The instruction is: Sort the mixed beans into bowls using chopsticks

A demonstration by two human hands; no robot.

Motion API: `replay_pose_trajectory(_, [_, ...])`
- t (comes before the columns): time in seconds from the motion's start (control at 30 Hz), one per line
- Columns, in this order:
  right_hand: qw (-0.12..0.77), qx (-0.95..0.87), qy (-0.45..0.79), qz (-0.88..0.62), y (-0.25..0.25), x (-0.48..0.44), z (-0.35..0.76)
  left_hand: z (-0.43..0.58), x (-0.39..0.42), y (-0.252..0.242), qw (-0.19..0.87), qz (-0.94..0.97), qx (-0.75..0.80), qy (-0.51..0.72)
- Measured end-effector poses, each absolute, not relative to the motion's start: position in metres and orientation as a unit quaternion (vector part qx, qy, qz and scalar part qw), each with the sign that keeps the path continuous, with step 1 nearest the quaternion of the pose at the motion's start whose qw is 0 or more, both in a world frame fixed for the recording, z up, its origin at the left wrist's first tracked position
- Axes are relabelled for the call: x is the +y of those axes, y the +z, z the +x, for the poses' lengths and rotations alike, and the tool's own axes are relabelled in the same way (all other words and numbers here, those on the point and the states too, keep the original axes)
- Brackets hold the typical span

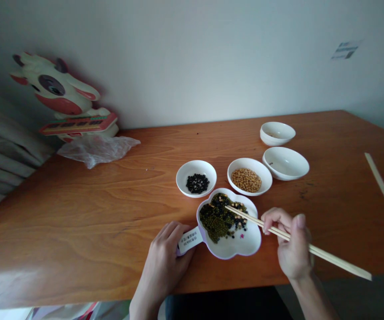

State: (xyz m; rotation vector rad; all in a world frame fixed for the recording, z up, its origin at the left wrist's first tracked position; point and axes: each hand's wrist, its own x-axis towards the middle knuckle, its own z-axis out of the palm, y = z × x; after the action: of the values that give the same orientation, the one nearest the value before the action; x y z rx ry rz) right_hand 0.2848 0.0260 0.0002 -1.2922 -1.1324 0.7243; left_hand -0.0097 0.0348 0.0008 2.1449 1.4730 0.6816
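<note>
My left hand (165,258) grips the paper-labelled handle (190,241) of a white flower-shaped dish (245,244) with a lilac rim. In the dish lies a mixed heap of green mung beans and black beans (218,218). My right hand (290,242) holds a pair of wooden chopsticks (325,253), their tips over the heap. Just beyond the dish, a small white bowl (185,175) holds black beans (197,183). A second white bowl (240,163) holds soybeans (246,180). Farther back stand two white bowls (277,133) (285,163) with only specks inside.
The bowls stand on a wooden table (78,209) against a white wall. A cow-shaped figure (58,91) and a crumpled plastic bag (96,150) sit at the far left corner, beside a grey curtain (1,153). A paper strip (378,176) lies at the right.
</note>
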Motion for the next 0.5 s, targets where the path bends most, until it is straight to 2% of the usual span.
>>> replay_pose_trajectory(0.5, [0.618, -0.461, 0.330, -0.545, 0.0044, 0.0309, 0.2798, -0.0111, 0.0337, -0.0006, 0.232, 0.775, 0.535, 0.245])
